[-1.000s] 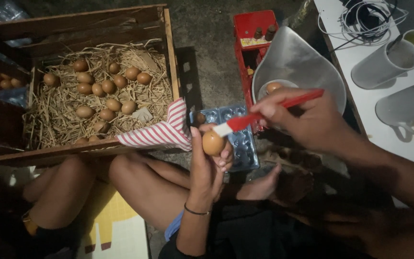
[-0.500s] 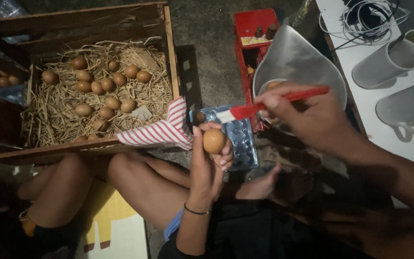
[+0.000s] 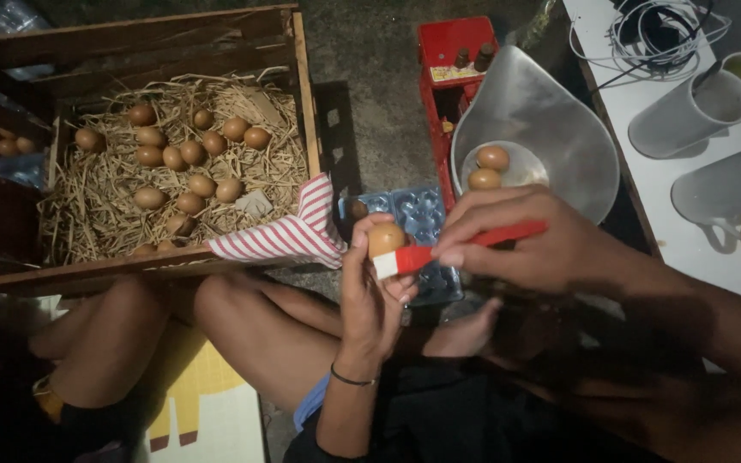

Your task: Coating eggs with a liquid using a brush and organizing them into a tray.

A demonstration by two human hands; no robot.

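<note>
My left hand (image 3: 372, 296) holds a brown egg (image 3: 385, 239) upright at its fingertips, above my knees. My right hand (image 3: 542, 242) grips a red-handled brush (image 3: 465, 245) whose white end touches the lower side of that egg. Behind the egg a clear plastic egg tray (image 3: 418, 214) lies on the ground. A red-and-white striped cloth (image 3: 289, 233) hangs over the front edge of the wooden crate (image 3: 173, 267), just left of my left hand.
The crate holds straw and several brown eggs (image 3: 183, 163). A metal scale pan (image 3: 551, 129) to the right carries a small bowl with two eggs (image 3: 489, 167). A red box (image 3: 456, 60) stands behind it. White mugs (image 3: 696, 103) and cables rest on a white table at the right.
The brush has come down from above the egg to its lower side. My right hand has moved lower and closer to my left hand. The egg stays held in place.
</note>
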